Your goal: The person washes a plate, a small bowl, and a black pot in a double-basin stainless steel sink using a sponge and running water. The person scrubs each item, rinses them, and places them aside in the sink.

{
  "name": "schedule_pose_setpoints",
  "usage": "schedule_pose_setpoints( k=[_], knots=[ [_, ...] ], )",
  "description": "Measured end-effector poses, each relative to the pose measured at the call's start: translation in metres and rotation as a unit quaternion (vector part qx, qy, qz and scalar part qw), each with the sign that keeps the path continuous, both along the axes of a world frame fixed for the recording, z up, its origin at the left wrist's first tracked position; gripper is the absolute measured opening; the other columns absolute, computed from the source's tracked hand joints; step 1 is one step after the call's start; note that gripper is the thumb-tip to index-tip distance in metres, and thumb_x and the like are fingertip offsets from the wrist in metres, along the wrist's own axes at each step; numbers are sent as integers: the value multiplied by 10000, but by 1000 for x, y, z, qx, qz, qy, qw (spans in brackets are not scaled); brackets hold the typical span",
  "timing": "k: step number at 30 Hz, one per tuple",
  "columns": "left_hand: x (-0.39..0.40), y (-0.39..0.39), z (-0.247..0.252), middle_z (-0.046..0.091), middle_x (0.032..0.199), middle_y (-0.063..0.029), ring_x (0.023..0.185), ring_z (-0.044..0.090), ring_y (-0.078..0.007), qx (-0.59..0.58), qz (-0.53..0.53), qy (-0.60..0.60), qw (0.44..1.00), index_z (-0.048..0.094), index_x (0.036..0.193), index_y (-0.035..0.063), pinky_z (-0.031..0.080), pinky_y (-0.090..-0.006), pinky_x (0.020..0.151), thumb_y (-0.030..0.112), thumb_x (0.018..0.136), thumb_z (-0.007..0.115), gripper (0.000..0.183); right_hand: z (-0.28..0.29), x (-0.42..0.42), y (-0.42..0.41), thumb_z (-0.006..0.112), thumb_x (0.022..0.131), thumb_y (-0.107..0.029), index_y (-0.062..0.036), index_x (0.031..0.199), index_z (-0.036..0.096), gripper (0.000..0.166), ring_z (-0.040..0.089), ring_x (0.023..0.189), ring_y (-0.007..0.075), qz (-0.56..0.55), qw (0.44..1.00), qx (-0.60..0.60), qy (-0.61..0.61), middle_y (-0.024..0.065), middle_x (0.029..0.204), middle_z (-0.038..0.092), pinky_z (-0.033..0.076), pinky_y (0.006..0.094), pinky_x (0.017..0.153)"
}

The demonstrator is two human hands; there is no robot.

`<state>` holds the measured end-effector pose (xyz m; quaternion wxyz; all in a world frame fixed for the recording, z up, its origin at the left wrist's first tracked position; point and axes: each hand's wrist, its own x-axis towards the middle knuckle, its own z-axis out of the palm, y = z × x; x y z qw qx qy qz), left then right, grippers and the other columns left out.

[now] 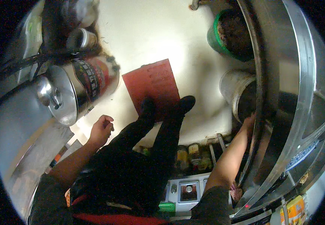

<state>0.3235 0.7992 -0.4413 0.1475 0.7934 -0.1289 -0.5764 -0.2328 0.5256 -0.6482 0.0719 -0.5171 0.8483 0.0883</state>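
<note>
My left hand (102,130) hangs with loosely curled fingers and nothing visible in it. It is nearest to a steel canister (110,76) with a printed label and a shiny lid (62,95). A steel ladle (44,89) lies over the lid. My right arm reaches down beside the metal counter edge (259,84). Only the wrist and part of my right hand (251,120) show, at the mouth of a whitish bucket (232,84); the fingers are hidden behind the edge. Between my dark shoes (188,102) and beyond them lies a red square board (154,81) bearing writing.
A green-rimmed bin (217,36) with dark contents stands beyond the whitish bucket. At left is a white tub (88,39). Jars (194,152) stand low behind my legs, near a metal unit with a knob (189,189). A blue-patterned plate (301,156) sits at right.
</note>
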Motion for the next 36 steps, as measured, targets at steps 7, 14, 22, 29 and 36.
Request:
schedule_pose_setpoints(
  k=[7, 14, 22, 29, 36],
  knots=[
    [-2, -6, 12, 544, 720, -22, 588, 477, -79, -17, 15, 24, 999, 494, 1011, 73, 410, -226, 519, 73, 891, 505, 120, 33, 7, -2, 496, 908, -235, -10, 963, 598, 254, 567, 634, 267, 32, 999, 21, 32, 103, 751, 623, 480, 351, 597],
    [-3, -23, 66, 540, 709, -37, 540, 460, -87, -72, 21, -1, 997, 474, 1007, 75, 400, -233, 477, 38, 887, 455, 127, 105, 99, 10, 479, 925, -260, -19, 973, 600, 273, 557, 632, 257, 171, 981, 74, 62, 93, 764, 630, 480, 338, 603],
    [-37, -89, 172, 539, 706, -32, 529, 456, -81, -152, 61, 6, 987, 458, 1031, 64, 400, -224, 469, 48, 908, 462, 124, 363, 272, 32, 496, 913, -202, -37, 990, 585, 202, 596, 876, 404, 225, 903, 34, -365, 215, 940, 628, 477, 463, 756],
    [-60, -140, 214, 544, 762, -62, 607, 513, -112, -235, 115, 13, 965, 469, 1028, 45, 423, -236, 469, 5, 893, 442, 143, 454, 228, -149, 453, 909, -214, -27, 843, 563, 227, 586, 734, 414, 263, 908, -168, -280, 218, 769, 609, 455, 482, 661],
    [-79, -212, 197, 530, 775, -19, 658, 538, -88, -288, 141, 63, 945, 473, 1053, 49, 425, -212, 519, 27, 915, 501, 143, 284, 172, -323, 461, 880, -218, -23, 829, 600, 245, 629, 725, 393, 236, 957, -112, -127, 201, 798, 642, 510, 473, 659]
  ],
)
